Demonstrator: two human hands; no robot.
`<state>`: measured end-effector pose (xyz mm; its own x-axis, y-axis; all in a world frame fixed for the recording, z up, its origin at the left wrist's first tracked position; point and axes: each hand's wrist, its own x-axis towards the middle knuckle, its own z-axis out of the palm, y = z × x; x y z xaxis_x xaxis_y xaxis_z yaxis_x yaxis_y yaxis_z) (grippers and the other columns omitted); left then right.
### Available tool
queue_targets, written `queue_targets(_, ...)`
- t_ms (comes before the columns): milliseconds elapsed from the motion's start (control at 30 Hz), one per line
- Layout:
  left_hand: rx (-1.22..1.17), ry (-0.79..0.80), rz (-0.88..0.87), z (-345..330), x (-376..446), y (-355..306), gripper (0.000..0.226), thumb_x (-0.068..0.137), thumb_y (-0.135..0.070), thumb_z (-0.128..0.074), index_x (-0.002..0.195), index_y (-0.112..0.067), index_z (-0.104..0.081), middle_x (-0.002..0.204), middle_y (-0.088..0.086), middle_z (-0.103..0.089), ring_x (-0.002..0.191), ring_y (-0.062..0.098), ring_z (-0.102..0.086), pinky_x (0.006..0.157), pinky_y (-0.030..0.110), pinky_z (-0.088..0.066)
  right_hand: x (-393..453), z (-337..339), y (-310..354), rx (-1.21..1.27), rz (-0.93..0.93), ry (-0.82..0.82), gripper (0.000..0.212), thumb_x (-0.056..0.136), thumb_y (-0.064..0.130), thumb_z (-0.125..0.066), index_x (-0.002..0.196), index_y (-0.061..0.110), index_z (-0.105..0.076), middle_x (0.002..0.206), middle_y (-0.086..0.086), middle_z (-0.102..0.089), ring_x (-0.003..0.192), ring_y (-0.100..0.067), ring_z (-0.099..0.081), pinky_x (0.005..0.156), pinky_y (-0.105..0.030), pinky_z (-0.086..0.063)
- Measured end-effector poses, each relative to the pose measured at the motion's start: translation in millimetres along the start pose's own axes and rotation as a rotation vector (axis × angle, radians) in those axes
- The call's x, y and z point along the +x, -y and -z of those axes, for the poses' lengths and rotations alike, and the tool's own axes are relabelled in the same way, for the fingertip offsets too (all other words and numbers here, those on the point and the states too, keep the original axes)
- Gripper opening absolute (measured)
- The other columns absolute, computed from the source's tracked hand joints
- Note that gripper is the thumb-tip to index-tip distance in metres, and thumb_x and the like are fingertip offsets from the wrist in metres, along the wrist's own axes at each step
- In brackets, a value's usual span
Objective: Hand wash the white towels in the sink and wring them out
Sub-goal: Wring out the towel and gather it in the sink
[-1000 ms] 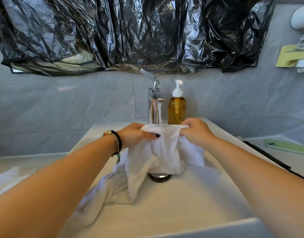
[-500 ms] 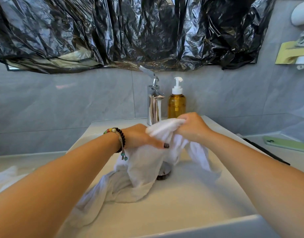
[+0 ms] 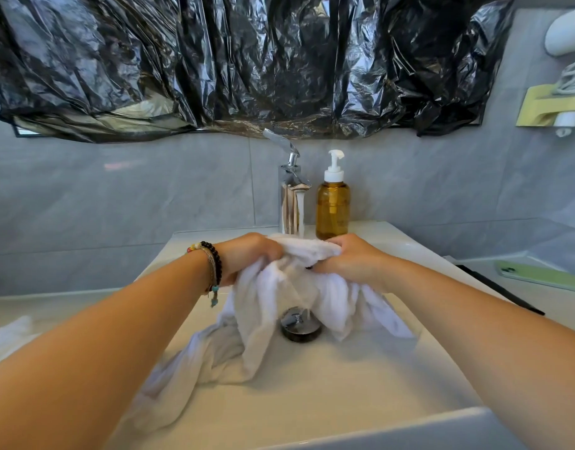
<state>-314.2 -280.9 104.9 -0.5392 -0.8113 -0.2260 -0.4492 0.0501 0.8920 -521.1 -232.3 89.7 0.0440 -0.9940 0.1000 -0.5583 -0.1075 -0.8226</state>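
While water runs from the faucet [image 3: 294, 186] at twelve o'clock, we find both hands clenched on one white towel [image 3: 289, 287] held up over the sink [image 3: 328, 384]. Our left hand [image 3: 247, 258] grips the bunched upper edge from the nine o'clock side, fingers curled into the cloth; our right hand [image 3: 351, 261] grips the same edge from the three o'clock side, a dark-painted nail just visible beneath it. Between the two fists the towel forms a short taut ridge directly under the stream. On the left wrist we note a beaded bracelet [image 3: 211, 271] with a small dangling charm. Below the hands the towel hangs in folds to either side of the metal drain stopper [image 3: 300, 324], which shows between them at centre. Toward seven o'clock more white cloth trails across the basin floor; whether it is the same towel or a second one we cannot tell. Another white cloth [image 3: 6, 336] lies on the counter at nine o'clock. At one o'clock, just beside the faucet, stands an amber pump bottle [image 3: 333, 206]. A green phone [image 3: 539, 276] lies on the counter at three o'clock. Black plastic sheeting [image 3: 247, 60] hangs on the wall across the top.
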Motion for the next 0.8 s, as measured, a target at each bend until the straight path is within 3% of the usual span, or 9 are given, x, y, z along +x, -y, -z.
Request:
queue_targets(133,0.245,0.041,0.030,3,-1,-3,0.075,0.039,-0.054,-0.090,0.097,-0.010,-0.073,0.095,0.015,-0.075,0.086,0.033,-0.069,0.087,0.046,-0.055,5,-4,4,0.149,-0.024,-0.064,0.007,0.074,0.014,-0.071,0.081,0.013,-0.069,0.075,-0.003,-0.065,0.071,-0.017,-0.060,0.064,-0.026,-0.046)
queue_targets(233,0.344,0.026,-0.001,-4,-1,-6,0.063,0.046,-0.052,-0.090,0.092,-0.011,-0.075,0.099,0.016,-0.075,0.086,0.030,-0.069,0.090,0.048,-0.055,6,-4,-1,0.210,-0.033,-0.060,0.020,0.067,0.021,-0.072,0.083,0.009,-0.069,0.076,-0.006,-0.063,0.071,-0.019,-0.059,0.066,-0.028,-0.045)
queue_targets(300,0.240,0.002,-0.040,-3,-2,-7,0.062,0.054,-0.041,-0.087,0.100,-0.002,-0.073,0.107,0.024,-0.071,0.092,0.036,-0.068,0.090,0.048,-0.052,10,-1,-8,0.028,0.006,-0.139,0.030,0.071,0.028,-0.078,0.090,0.006,-0.069,0.081,-0.003,-0.064,0.075,-0.017,-0.057,0.067,-0.029,-0.043)
queue_targets(367,0.051,0.012,-0.110,-1,-2,-5,0.054,0.065,-0.025,-0.079,0.112,0.001,-0.069,0.113,0.024,-0.070,0.099,0.036,-0.068,0.093,0.047,-0.052,13,3,-14,-0.147,0.017,-0.175,0.049,0.064,0.042,-0.084,0.101,0.017,-0.066,0.094,0.005,-0.066,0.086,-0.013,-0.061,0.072,-0.028,-0.048)
queue_targets(433,-0.146,0.039,-0.147,0,-3,-3,0.051,0.073,-0.020,-0.069,0.121,-0.004,-0.065,0.117,0.020,-0.070,0.104,0.032,-0.068,0.093,0.042,-0.055,11,6,-16,-0.165,-0.062,-0.038,0.078,0.053,0.056,-0.085,0.118,0.025,-0.057,0.111,0.008,-0.063,0.102,-0.013,-0.060,0.088,-0.032,-0.052)
queue_targets(500,-0.297,0.059,-0.135,1,-4,-2,0.047,0.075,-0.022,-0.067,0.119,-0.007,-0.066,0.114,0.018,-0.071,0.100,0.030,-0.070,0.087,0.040,-0.056,5,3,-17,-0.142,-0.142,0.180,0.091,0.050,0.059,-0.085,0.128,0.028,-0.051,0.122,0.008,-0.061,0.113,-0.016,-0.057,0.101,-0.039,-0.047)
queue_targets(600,-0.385,0.032,-0.137,4,-5,-2,0.045,0.074,-0.024,-0.065,0.115,-0.005,-0.067,0.111,0.020,-0.072,0.096,0.032,-0.070,0.086,0.042,-0.054,1,-1,-16,-0.012,-0.168,0.291,0.070,0.066,0.046,-0.085,0.125,0.023,-0.057,0.119,0.004,-0.067,0.113,-0.019,-0.061,0.103,-0.042,-0.046)
queue_targets(700,-0.462,0.004,-0.162,8,-6,-4,0.038,0.079,-0.025,-0.061,0.110,-0.005,-0.070,0.102,0.020,-0.072,0.090,0.033,-0.069,0.086,0.041,-0.052,1,5,-7,0.162,-0.136,0.134,0.066,0.068,0.056,-0.078,0.116,0.014,-0.065,0.107,-0.005,-0.073,0.103,-0.027,-0.068,0.097,-0.044,-0.051)
queue_targets(800,-0.512,-0.011,-0.160,12,-5,-6,0.033,0.078,-0.028,-0.057,0.100,-0.009,-0.074,0.094,0.018,-0.071,0.082,0.033,-0.068,0.085,0.042,-0.049,-3,15,-4,0.278,-0.148,0.022,0.075,0.063,0.069,-0.061,0.106,0.008,-0.069,0.099,-0.009,-0.075,0.090,-0.027,-0.069,0.080,-0.033,-0.054)
